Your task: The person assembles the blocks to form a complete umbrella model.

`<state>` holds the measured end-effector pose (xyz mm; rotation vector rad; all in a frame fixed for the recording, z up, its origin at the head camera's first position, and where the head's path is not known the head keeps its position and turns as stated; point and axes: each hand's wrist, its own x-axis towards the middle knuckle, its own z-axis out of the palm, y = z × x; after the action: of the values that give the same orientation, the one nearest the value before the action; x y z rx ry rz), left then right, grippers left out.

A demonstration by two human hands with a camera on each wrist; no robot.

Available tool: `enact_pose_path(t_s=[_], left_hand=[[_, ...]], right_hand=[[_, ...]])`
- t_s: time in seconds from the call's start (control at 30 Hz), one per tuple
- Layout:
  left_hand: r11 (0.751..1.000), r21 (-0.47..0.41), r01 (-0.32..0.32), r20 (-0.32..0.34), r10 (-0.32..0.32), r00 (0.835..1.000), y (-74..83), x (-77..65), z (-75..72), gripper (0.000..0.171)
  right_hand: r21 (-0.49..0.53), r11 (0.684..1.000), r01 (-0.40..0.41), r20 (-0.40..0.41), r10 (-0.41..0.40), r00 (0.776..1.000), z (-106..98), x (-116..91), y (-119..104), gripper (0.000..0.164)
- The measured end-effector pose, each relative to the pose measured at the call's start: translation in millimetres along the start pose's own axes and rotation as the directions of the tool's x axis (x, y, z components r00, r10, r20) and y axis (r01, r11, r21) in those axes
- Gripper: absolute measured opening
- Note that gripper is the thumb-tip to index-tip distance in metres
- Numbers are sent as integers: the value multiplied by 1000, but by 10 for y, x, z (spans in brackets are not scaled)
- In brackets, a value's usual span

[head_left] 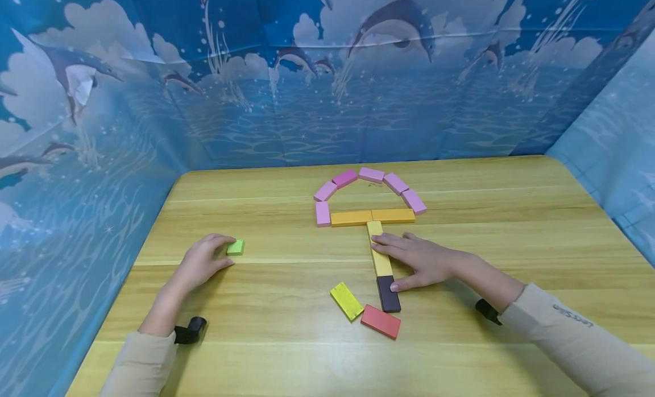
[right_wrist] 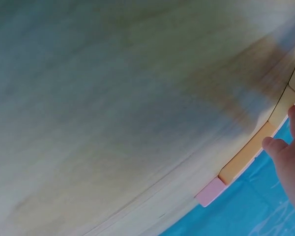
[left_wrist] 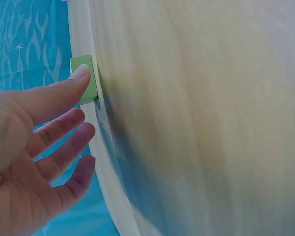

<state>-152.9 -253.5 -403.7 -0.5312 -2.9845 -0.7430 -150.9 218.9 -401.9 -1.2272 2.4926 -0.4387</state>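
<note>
Near the left of the table, my left hand (head_left: 202, 260) has its forefinger and thumb around a small green block (head_left: 236, 248). In the left wrist view the thumb overlaps that green block (left_wrist: 91, 88), and the other fingers curl loosely below; the forefinger is hidden. My right hand (head_left: 427, 260) spreads over a stem of blocks, its fingertips on the pale yellow part (head_left: 382, 266). Its thumb touches the right side of the black block (head_left: 389, 297). The right wrist view shows only part of this hand (right_wrist: 291, 157), at the edge.
Several pink blocks (head_left: 395, 183) form an arch above a row of two orange blocks (head_left: 351, 218). A yellow block (head_left: 347, 301) and a red block (head_left: 381, 322) lie near the stem's lower end. A dolphin-print cloth (head_left: 307, 118) hangs behind the wooden table (head_left: 276, 329).
</note>
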Motion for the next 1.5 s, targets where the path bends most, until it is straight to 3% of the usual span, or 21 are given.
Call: enact_pose_path(t_s=[0.3,1.07,1.3,1.5], left_hand=[[1000,7,8,8,-8,1000,42,17,8,49],[998,-62,28,13,-28,1000,22,94,71,36],[994,-110,0,14,2,1000,108,110,123,36],[983,-184,-11,55,22,998,254,145,189,36]], right_hand=[[1,1000,1,5,-1,1000,-6,7,-15,86],[15,1000,-9,10,9,1000,-19,8,-31,86],[27,1000,-12,15,11,1000,-17,7,-27,86],[36,999,-7,14,7,1000,-7,5,-12,87]])
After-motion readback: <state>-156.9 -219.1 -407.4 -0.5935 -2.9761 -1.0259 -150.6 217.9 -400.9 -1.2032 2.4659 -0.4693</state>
